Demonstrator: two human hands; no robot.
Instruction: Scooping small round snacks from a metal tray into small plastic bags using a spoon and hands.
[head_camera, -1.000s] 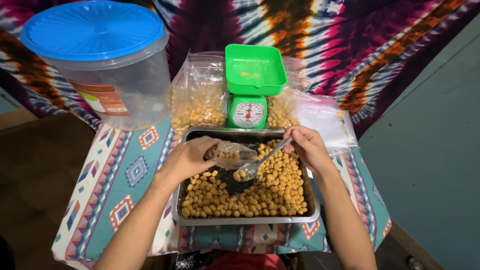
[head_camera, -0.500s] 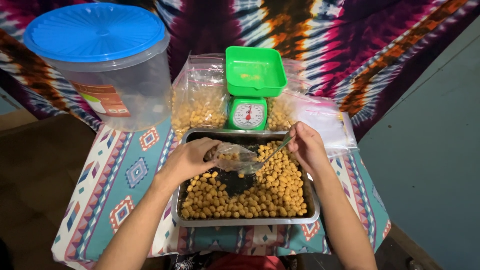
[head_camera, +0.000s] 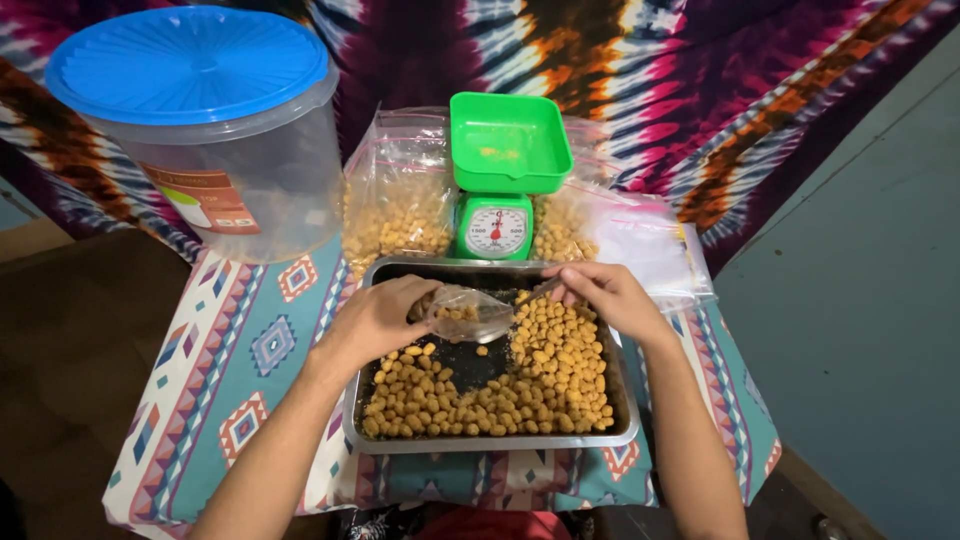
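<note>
Filling small clear bag (head_camera: 468, 312) gripped by left hand (head_camera: 380, 318), right hand (head_camera: 608, 297) pinching a spoon handle, more snacks (head_camera: 545, 365) from tray (head_camera: 490, 442) likely needed.

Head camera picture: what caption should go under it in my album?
Left hand holds a small clear bag over a tray of golden snacks.

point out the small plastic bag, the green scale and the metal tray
small plastic bag (head_camera: 470, 313), head view, on its clear side.
green scale (head_camera: 491, 228), head view, on its dial.
metal tray (head_camera: 490, 442), head view, on its near rim.
</note>
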